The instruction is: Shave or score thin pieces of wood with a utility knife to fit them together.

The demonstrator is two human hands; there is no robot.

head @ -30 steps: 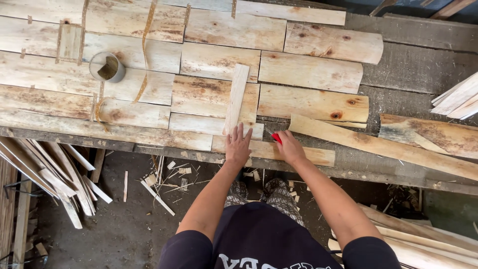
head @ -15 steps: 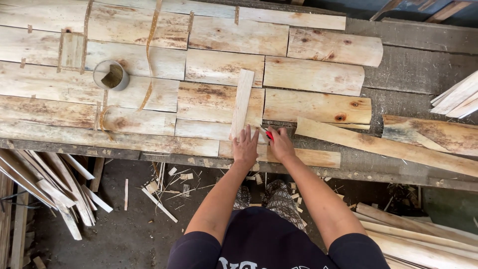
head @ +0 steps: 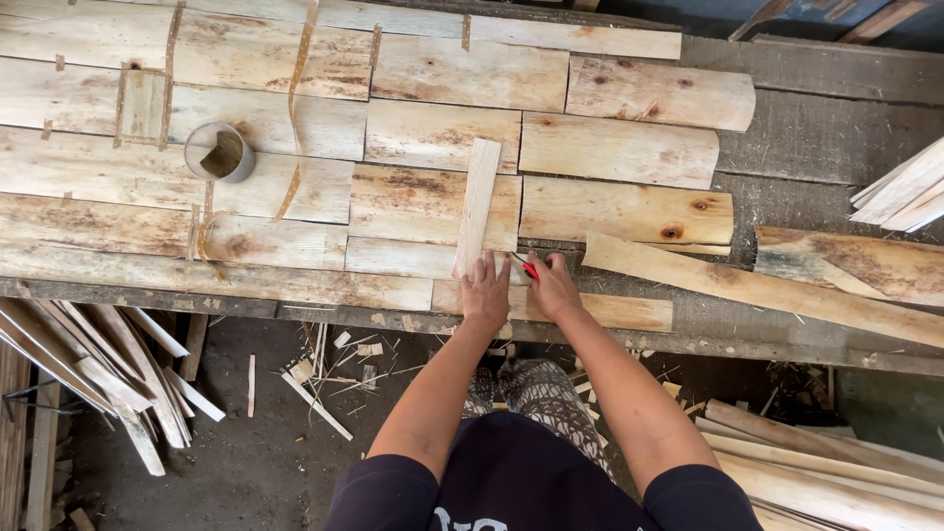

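Note:
A narrow pale wood strip lies upright across the flat wood sheets spread on the workbench. My left hand presses flat on the strip's near end, fingers spread. My right hand sits just right of it, closed on a small red-handled tool whose tip touches the wood near the strip's lower edge.
A round tape roll rests on the sheets at left. A long rough board lies slanted at right, with more slats at the far right edge. Loose strips lean below the bench at left, scraps litter the floor.
The view has shifted slightly. My two hands have drawn closer together at the strip's near end, and the right hand with the red tool has moved up against the wood.

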